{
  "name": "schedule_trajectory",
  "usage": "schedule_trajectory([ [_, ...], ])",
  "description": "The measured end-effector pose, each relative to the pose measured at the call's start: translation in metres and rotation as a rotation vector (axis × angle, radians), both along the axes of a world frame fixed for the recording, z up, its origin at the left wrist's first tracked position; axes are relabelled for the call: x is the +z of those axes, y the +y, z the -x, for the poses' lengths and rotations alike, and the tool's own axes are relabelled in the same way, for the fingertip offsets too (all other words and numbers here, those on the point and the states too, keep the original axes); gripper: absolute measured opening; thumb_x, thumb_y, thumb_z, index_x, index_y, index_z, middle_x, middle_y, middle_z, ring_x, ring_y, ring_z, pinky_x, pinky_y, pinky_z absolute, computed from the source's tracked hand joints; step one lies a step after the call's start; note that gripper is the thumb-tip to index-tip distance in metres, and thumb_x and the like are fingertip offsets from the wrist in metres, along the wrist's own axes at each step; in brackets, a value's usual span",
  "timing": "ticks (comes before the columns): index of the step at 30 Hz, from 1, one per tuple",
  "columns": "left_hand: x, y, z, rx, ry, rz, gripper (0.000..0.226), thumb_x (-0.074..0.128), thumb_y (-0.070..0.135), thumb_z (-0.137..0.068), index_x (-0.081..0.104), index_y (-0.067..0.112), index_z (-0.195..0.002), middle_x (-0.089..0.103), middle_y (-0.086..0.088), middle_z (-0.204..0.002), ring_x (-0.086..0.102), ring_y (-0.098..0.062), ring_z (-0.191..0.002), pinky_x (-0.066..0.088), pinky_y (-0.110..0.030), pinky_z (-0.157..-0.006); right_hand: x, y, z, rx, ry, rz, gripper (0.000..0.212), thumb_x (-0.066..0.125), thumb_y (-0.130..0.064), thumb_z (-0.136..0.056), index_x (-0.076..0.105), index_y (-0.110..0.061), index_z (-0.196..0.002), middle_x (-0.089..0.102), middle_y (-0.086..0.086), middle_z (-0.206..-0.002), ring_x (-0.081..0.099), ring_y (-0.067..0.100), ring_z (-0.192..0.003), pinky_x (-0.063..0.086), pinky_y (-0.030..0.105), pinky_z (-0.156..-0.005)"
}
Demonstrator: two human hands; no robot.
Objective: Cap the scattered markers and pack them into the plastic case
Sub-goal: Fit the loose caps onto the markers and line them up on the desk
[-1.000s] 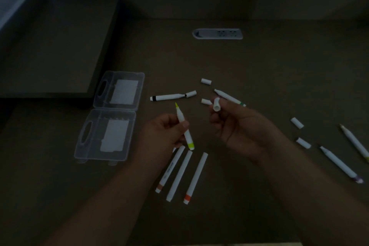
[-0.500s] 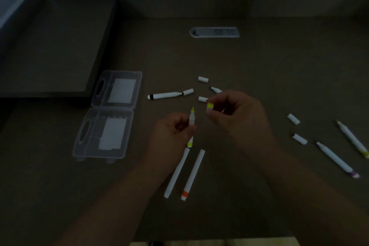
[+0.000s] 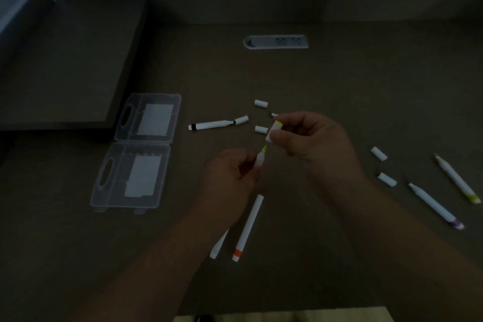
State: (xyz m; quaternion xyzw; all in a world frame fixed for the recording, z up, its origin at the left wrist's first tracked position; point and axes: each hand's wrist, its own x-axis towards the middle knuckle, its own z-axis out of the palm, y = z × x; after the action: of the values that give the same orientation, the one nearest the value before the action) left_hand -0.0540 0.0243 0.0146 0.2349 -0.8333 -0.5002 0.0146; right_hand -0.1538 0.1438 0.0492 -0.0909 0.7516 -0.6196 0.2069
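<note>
My left hand [image 3: 230, 178] grips a white marker with a yellow tip [image 3: 261, 158], tip pointing up. Just above it my right hand [image 3: 316, 141] pinches a white cap with a yellow end [image 3: 274, 131], a small gap from the tip. The clear plastic case [image 3: 141, 154] lies open at the left with nothing in it. A black-banded marker [image 3: 210, 125] lies uncapped beside its cap [image 3: 241, 120]. Two capped markers [image 3: 248, 227] lie below my left hand. Two uncapped markers [image 3: 433, 204] lie at the right.
Loose white caps lie at the centre [image 3: 260, 103] and at the right [image 3: 378, 153], with another cap [image 3: 386, 179] below. A socket strip [image 3: 275, 42] is set into the desk behind. A raised shelf [image 3: 65, 65] stands at the left.
My right hand turned the cap and brought it down towards the yellow tip. My left hand raised the marker slightly. The view shifted a little.
</note>
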Motion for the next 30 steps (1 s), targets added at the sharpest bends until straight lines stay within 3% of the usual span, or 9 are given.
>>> schedule_trajectory([
  [3, -0.001, 0.001, 0.001, -0.019, -0.026, 0.033, 0.014, 0.062, 0.022, -0.095, 0.064, 0.033, -0.101, 0.063, 0.01, -0.103, 0.06, -0.006, -0.098, 0.05, -0.026, -0.087, 0.002, 0.003, -0.003, 0.031, 0.025, -0.014, 0.021, 0.078, -0.008, -0.078, 0.074, -0.023, -0.092, 0.075, 0.0, -0.087, 0.067, 0.001, -0.073, 0.049, 0.016, -0.062],
  [6, -0.003, 0.001, 0.002, -0.025, -0.006, 0.02, 0.015, 0.062, 0.022, -0.094, 0.067, 0.031, -0.105, 0.065, 0.01, -0.104, 0.061, -0.005, -0.098, 0.052, -0.028, -0.088, 0.003, 0.004, -0.005, 0.056, 0.04, -0.036, 0.023, 0.077, -0.005, -0.079, 0.072, -0.026, -0.088, 0.074, -0.002, -0.085, 0.069, 0.002, -0.076, 0.054, 0.014, -0.068],
  [11, 0.002, 0.001, 0.003, -0.036, 0.013, 0.0, 0.021, 0.065, 0.026, -0.093, 0.059, 0.045, -0.086, 0.066, 0.011, -0.096, 0.063, -0.003, -0.09, 0.053, -0.025, -0.08, 0.0, 0.005, -0.011, 0.099, 0.07, -0.106, 0.022, 0.076, -0.007, -0.08, 0.073, -0.027, -0.089, 0.072, -0.005, -0.083, 0.069, 0.004, -0.079, 0.054, 0.015, -0.072],
  [17, 0.012, -0.001, 0.001, -0.036, 0.015, -0.131, 0.025, 0.067, 0.016, -0.091, 0.063, 0.039, -0.08, 0.067, 0.013, -0.083, 0.064, 0.005, -0.08, 0.05, -0.009, -0.066, 0.002, 0.006, -0.014, 0.131, 0.07, -0.127, 0.02, 0.075, -0.008, -0.082, 0.071, -0.026, -0.09, 0.07, -0.009, -0.081, 0.066, -0.006, -0.073, 0.048, 0.006, -0.063],
  [21, 0.018, 0.0, 0.001, -0.013, -0.025, -0.202, 0.021, 0.067, 0.016, -0.09, 0.065, 0.035, -0.083, 0.069, 0.012, -0.084, 0.065, 0.006, -0.079, 0.05, -0.01, -0.064, 0.002, 0.005, -0.015, 0.129, 0.075, -0.117, 0.022, 0.074, -0.008, -0.082, 0.07, -0.028, -0.088, 0.069, -0.01, -0.081, 0.065, -0.008, -0.073, 0.048, 0.005, -0.063],
  [27, 0.022, 0.015, -0.005, -0.024, -0.185, -0.247, 0.014, 0.069, 0.022, -0.089, 0.064, 0.034, -0.09, 0.068, 0.011, -0.091, 0.066, 0.0, -0.083, 0.052, -0.015, -0.068, -0.006, 0.017, -0.012, 0.139, -0.063, -0.207, 0.017, 0.074, -0.015, -0.084, 0.071, -0.031, -0.087, 0.073, -0.008, -0.087, 0.069, 0.002, -0.081, 0.053, 0.019, -0.071],
  [30, 0.018, 0.034, -0.016, -0.093, -0.365, -0.165, 0.019, 0.069, 0.028, -0.09, 0.059, 0.038, -0.104, 0.063, 0.012, -0.099, 0.064, -0.004, -0.093, 0.056, -0.028, -0.085, -0.021, 0.034, -0.011, 0.131, -0.136, -0.316, 0.01, 0.071, -0.024, -0.087, 0.07, -0.034, -0.086, 0.072, -0.009, -0.095, 0.067, 0.006, -0.089, 0.054, 0.029, -0.082],
])
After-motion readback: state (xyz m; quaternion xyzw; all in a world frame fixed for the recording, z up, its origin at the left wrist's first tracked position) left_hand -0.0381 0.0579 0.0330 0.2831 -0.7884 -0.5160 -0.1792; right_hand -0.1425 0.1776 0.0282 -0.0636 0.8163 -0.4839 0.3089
